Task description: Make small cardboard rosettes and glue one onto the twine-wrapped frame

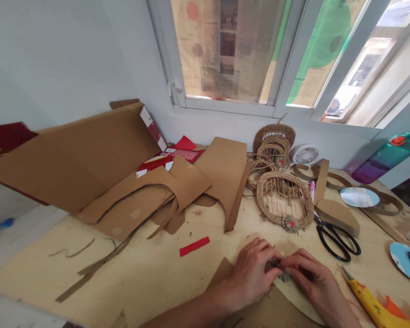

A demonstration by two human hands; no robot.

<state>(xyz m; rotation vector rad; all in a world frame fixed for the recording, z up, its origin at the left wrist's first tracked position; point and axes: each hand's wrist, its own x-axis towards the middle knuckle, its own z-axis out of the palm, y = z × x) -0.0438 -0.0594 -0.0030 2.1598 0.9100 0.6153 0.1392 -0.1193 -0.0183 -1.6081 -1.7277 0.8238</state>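
Near the table's front edge, my left hand (253, 273) pinches a small grey-brown fringed rosette (284, 276) from the left side. My right hand (312, 279) meets it from the right, thumb and fingertips closed at its red centre. The fingers cover much of the rosette. Below both hands lies a piece of brown cardboard (271, 307). A red strip (194, 246) rests on the table left of them. Just beyond stands an oval twine-woven frame (259, 200) bearing a similar rosette (290, 223) with a red middle.
Black-handled scissors (350, 246) and a yellow glue gun (371, 303) lie at the right. Cut cardboard sheets (222, 168) and an opened box (99, 155) fill the back left. A small white fan (305, 154) and a teal-purple bottle (384, 159) stand by the wall.
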